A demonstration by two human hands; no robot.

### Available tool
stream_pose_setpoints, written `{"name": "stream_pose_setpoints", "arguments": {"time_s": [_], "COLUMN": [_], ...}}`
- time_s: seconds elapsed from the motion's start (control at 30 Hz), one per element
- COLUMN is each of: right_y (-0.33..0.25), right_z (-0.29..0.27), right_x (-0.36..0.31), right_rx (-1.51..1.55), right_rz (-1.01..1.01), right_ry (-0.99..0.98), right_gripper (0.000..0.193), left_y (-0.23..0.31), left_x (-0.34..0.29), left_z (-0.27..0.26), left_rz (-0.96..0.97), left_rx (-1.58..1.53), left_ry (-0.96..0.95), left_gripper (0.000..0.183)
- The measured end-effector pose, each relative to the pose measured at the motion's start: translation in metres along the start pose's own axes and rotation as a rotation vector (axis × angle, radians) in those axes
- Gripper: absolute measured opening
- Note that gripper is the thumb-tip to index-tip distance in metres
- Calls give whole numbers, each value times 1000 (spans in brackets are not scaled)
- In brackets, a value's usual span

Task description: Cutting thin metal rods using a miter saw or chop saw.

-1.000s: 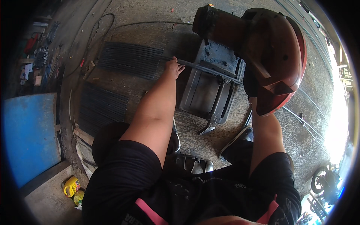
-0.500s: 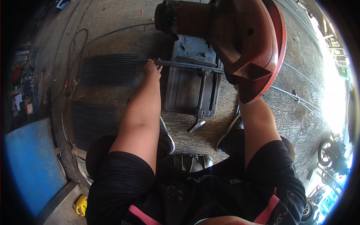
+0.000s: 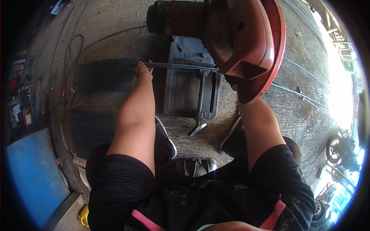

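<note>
My left hand [image 3: 143,70] is closed round some thin dark metal rods [image 3: 169,66], just left of the cut-off saw's base [image 3: 178,96]. The rods run level to the right, past the vise jaw [image 3: 204,72] and under the saw's worn red guard [image 3: 250,57]. A screw with a flat handle [image 3: 196,130] leads from the jaw toward me. Only a sliver of my right hand [image 3: 234,87] shows below the guard; its fingers are hidden behind the saw head, so what it touches is out of sight.
Two bundles of dark rods, one farther [image 3: 106,75] and one nearer [image 3: 92,129], lie on the floor at left. A cable [image 3: 111,35] runs behind. Long thin rods [image 3: 298,93] stretch away at right. A blue panel [image 3: 36,173] stands at lower left; my shoes flank the saw.
The whole view has shifted slightly, so most things sit farther left in the picture. My left hand appears a little farther left along the rods. The saw head looks about as low as before.
</note>
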State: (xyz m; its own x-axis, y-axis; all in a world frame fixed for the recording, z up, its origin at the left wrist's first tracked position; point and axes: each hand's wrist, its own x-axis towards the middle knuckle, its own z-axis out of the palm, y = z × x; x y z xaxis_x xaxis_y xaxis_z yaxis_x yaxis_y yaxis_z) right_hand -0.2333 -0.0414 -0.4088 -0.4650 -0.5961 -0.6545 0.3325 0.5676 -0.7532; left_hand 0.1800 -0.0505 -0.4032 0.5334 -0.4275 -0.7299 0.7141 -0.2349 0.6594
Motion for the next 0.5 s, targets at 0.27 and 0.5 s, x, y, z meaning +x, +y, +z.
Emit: {"name": "stream_pose_setpoints", "arguments": {"time_s": [0.27, 0.5], "right_y": [-5, -7], "right_z": [-9, 16], "right_x": [-3, 0], "right_rx": [3, -22], "right_rz": [1, -6], "right_ry": [0, -16], "right_gripper": [27, 28], "left_y": [3, 4], "left_x": [-3, 1], "left_z": [0, -1], "left_rz": [-41, 12], "left_rx": [-10, 33], "left_ry": [-22, 2], "left_gripper": [16, 15]}}
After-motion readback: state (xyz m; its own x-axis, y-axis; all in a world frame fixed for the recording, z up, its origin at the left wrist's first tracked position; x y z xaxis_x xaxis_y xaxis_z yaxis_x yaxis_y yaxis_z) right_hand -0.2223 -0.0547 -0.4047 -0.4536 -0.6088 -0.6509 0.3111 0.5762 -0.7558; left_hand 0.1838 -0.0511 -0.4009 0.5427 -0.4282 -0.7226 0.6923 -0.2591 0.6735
